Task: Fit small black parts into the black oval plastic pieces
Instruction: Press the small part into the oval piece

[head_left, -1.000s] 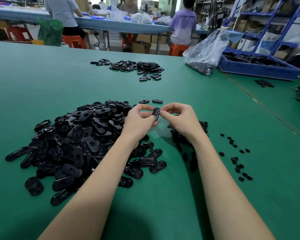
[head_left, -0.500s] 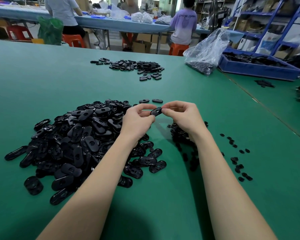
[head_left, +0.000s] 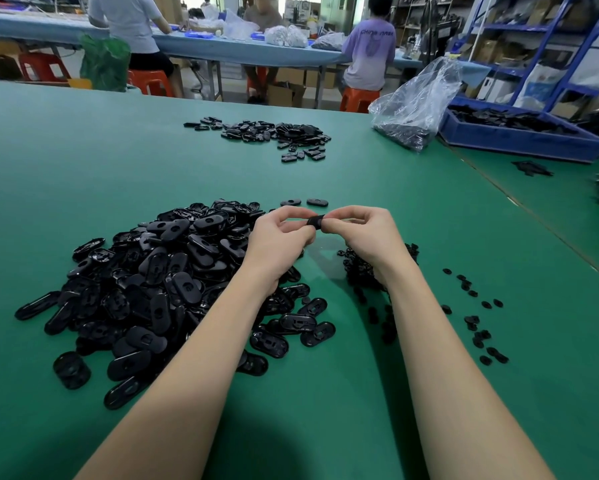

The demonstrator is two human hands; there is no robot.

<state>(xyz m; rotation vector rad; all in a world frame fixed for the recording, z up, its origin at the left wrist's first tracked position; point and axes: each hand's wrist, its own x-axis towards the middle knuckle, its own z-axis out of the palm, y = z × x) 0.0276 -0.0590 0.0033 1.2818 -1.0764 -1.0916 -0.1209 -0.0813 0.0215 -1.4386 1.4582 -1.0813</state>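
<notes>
Green matting covers the table (head_left: 412, 209), and above it both hands meet over one black oval piece (head_left: 314, 221). The left hand (head_left: 280, 242) pinches its left end between thumb and curled fingers, and the right hand (head_left: 367, 237) pinches the other end the same way, so only a short stretch of the piece shows between the fingertips; whether a small part sits in it cannot be told. Below the left forearm lies a big heap of oval pieces (head_left: 159, 278). Under the right wrist sits a clump of small black parts (head_left: 363, 271), with loose ones (head_left: 478, 320) scattered further right. Two single ovals (head_left: 305, 202) lie just beyond the hands, and a second pile (head_left: 270, 133) lies well beyond. A clear plastic bag (head_left: 415, 102) and a blue tray (head_left: 519, 136) stand at the far right.
</notes>
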